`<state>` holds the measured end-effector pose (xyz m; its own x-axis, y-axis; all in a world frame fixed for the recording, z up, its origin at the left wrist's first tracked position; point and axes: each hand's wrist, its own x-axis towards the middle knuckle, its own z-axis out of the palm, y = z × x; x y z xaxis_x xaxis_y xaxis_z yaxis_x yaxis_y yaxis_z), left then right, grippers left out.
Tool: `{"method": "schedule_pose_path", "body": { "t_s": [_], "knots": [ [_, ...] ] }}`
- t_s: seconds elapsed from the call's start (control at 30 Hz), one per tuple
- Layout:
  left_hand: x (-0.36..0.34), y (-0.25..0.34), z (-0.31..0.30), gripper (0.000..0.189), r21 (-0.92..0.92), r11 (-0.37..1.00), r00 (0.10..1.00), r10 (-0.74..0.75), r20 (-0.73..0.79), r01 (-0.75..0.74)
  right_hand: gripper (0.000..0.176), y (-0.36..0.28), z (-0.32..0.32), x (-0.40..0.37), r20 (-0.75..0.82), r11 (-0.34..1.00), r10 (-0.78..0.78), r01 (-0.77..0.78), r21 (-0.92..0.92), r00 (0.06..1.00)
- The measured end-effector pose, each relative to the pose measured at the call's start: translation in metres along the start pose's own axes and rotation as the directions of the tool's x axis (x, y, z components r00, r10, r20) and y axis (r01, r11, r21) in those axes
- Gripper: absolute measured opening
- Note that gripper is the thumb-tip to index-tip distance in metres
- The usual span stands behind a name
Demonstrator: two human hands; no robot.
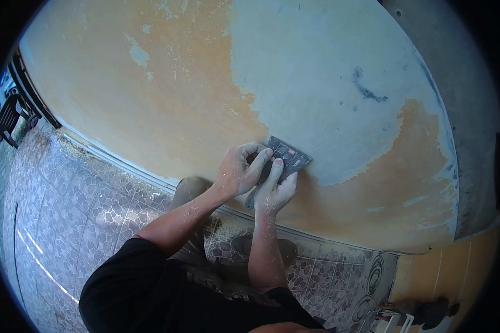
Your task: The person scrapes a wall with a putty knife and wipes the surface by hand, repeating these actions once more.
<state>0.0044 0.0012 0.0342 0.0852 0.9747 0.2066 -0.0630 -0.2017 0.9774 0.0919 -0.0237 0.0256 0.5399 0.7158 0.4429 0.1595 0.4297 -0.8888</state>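
Observation:
Both of my hands grip a wide, dark scraper [295, 159] whose blade is against the wall [316, 72]. My left hand [240, 171] is closed at the blade's left side, thumb on its face. Beside it, my right hand [276, 191] is closed around the lower part, its thumb also pressed on the tool. A bit of the handle pokes out below, between my wrists. Orange paint covers the wall's left and lower right, with a ragged edge around a bare pale area. Pale dust coats my fingers and forearms.
Paint flakes litter the stone-patterned floor [83, 205] along the wall's base. A dark plastic chair [8, 117] stands at far left. Coiled cable [375, 277] lies at lower right, near another person [432, 312] and a white-framed object [397, 321].

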Motion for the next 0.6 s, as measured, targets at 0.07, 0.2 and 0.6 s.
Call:
{"method": "schedule_pose_path", "body": {
  "t_s": [0.07,0.2,0.6],
  "knots": [
    [0.001,-0.001,0.001,0.024,0.052,0.996,0.997,0.073,-0.035,-0.071,0.027,0.009,0.002,0.001,-0.028,0.997,-0.067,0.068,0.044,0.997],
    [0.011,0.011,-0.001,0.023,-0.114,0.993,0.999,-0.037,0.035,0.041,0.026,-0.007,0.0,0.012,0.029,0.997,0.038,-0.039,0.059,0.999],
    [0.0,0.003,0.001,0.023,-0.012,0.999,0.999,0.037,-0.034,-0.037,0.032,0.003,-0.008,-0.001,0.068,0.988,0.139,-0.134,-0.076,0.988]
  ]
}}
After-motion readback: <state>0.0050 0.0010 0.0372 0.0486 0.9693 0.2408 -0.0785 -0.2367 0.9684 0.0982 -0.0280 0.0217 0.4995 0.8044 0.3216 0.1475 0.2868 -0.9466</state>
